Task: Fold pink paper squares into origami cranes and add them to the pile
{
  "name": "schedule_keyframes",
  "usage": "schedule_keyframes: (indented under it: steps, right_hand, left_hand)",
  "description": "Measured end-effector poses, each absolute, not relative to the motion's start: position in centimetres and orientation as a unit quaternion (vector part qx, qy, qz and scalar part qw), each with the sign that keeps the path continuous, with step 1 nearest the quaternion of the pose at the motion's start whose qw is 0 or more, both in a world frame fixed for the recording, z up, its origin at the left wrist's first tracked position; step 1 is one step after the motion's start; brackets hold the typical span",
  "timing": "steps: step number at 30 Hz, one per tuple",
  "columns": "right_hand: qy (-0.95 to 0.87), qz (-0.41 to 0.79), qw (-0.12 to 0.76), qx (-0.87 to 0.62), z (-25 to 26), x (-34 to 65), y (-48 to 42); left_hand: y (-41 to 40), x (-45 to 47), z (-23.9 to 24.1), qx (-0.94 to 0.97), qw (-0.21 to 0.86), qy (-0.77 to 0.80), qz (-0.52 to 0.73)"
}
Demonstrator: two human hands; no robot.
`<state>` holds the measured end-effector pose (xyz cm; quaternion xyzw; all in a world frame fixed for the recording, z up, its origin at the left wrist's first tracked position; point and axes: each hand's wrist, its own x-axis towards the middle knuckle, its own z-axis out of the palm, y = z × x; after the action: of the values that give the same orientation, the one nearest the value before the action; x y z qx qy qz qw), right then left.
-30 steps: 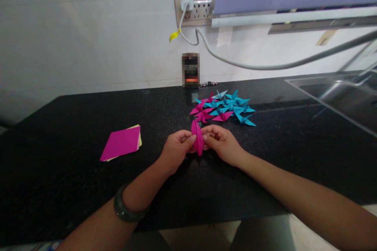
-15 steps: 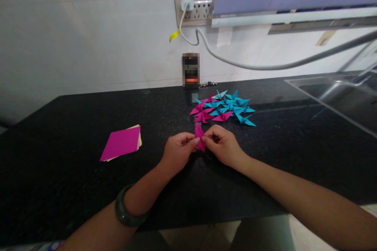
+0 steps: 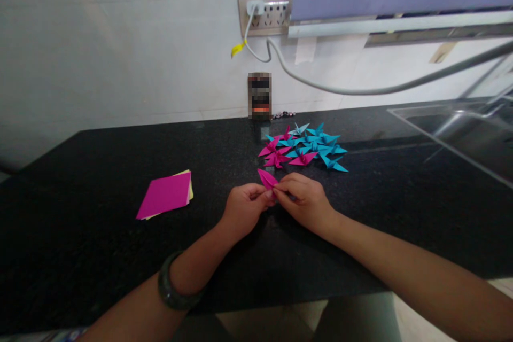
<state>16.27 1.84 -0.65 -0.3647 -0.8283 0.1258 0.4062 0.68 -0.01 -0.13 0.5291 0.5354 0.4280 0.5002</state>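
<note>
Between my hands, above the black counter point(image 3: 224, 149), is a folded piece of pink origami paper point(image 3: 266, 177), its pointed end tilted up and to the left. My left hand point(image 3: 246, 206) pinches its lower part between thumb and fingers. My right hand point(image 3: 302, 197) pinches its right side, the fingertips of both hands almost meeting. The lower end of the paper is hidden by my fingers. Just beyond my hands lies a cluster of finished paper cranes, several pink cranes point(image 3: 277, 157) on the left and several blue cranes point(image 3: 315, 145) on the right.
To the left lies a stack of square paper point(image 3: 165, 195), magenta on top with yellow edges showing. A phone-like object point(image 3: 259, 96), blurred out, leans on the wall. A grey cable point(image 3: 340, 91) runs from the wall socket point(image 3: 270, 15) toward the sink point(image 3: 460, 128) on the right.
The pink paper has turned so its upper tip points further left. My right hand's fingers have moved slightly, closer over the paper and the left fingertips. Other things stay put.
</note>
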Motion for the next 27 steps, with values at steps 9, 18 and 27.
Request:
schedule_keyframes:
  steps: [9, 18, 27]
  right_hand:
    - [-0.845, 0.105, 0.392, -0.349, -0.63, 16.45, 1.81]
    - [-0.855, 0.114, 0.377, -0.337, -0.41, 16.39, 1.93]
    - [-0.848, 0.108, 0.387, -0.346, -0.49, 16.14, 2.02]
  left_hand:
    - [-0.03, 0.54, -0.45, 0.553, 0.497, 0.511, 0.432]
    - [-0.01, 0.31, -0.31, 0.582, 0.455, 0.531, 0.416]
    - [-0.24, 0.39, -0.35, 0.670, 0.339, 0.545, 0.372]
